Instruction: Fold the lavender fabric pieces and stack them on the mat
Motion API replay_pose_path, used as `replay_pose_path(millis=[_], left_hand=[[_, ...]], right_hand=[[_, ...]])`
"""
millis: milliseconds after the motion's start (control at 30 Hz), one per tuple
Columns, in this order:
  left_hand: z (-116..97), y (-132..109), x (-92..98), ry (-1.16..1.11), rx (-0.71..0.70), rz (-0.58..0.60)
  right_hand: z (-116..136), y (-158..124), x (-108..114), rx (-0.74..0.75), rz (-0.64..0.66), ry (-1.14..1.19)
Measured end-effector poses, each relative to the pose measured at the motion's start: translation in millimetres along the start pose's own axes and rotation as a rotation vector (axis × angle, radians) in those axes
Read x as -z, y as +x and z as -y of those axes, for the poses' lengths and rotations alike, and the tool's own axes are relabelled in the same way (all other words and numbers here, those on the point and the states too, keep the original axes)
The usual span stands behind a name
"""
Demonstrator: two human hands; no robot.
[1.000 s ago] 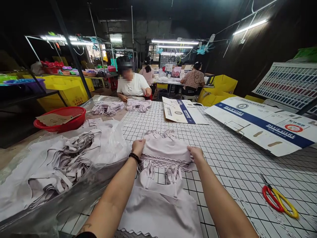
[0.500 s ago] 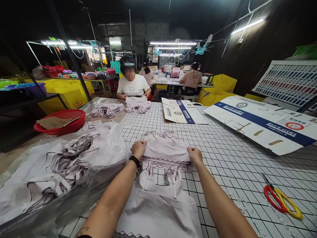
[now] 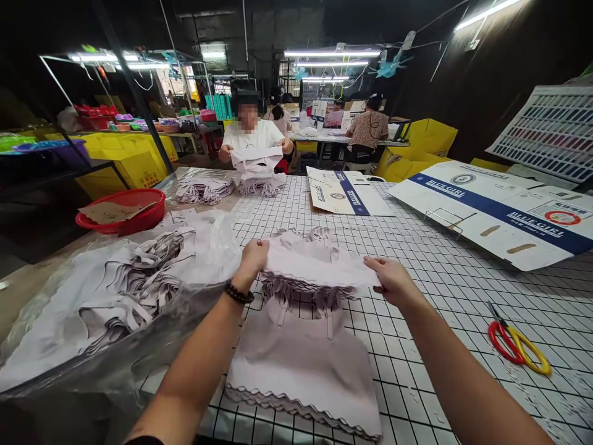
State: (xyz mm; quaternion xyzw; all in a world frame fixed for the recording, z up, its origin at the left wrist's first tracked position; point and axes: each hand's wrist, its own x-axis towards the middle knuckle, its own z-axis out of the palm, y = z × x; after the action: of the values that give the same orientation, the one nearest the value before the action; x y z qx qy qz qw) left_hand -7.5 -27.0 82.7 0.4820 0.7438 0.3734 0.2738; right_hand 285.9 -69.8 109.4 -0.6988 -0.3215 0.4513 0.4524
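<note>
A pale lilac strappy camisole top [image 3: 310,267] with a wavy hem is stretched sideways between my hands. My left hand [image 3: 254,259] pinches its left edge, and my right hand [image 3: 391,279] pinches the right edge between thumb and fingers. Directly beneath lies a stack of similar tops, with only its wavy edges and some straps showing. Closer to me, a second pile of lilac tops [image 3: 303,358] lies flat, straps pointing away and scalloped hems towards me.
Clear plastic with heaped lilac tops [image 3: 139,278] lies left, before a red basket [image 3: 123,213]. Red-and-yellow scissors [image 3: 519,343] and flattened cartons [image 3: 491,210] lie right on the grid-patterned table [image 3: 417,371]. Across it, a co-worker [image 3: 254,133] holds up a lilac garment.
My hands have moved apart and raised the top camisole, pulling it wider; my right hand went right. The co-worker opposite has lifted a garment off a pile. The view has shifted slightly.
</note>
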Motion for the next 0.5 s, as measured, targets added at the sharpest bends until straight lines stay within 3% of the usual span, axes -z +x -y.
replay_pose_path(millis=[100,267,367,500], left_hand=[[25,-44,24.1,0.008,-0.002,0.056],[91,-115,43.5,0.085,0.054,0.124],[126,-137,41.6,0.138,0.078,0.120],[141,-146,38.6,0.217,0.047,0.133]], right_hand=[[-25,-44,10,-0.030,0.028,-0.042],[-115,-98,18,-0.052,0.075,-0.192],[-154,-116,20,0.009,0.043,-0.375],[-159,-132,22,0.069,-0.043,-0.566]])
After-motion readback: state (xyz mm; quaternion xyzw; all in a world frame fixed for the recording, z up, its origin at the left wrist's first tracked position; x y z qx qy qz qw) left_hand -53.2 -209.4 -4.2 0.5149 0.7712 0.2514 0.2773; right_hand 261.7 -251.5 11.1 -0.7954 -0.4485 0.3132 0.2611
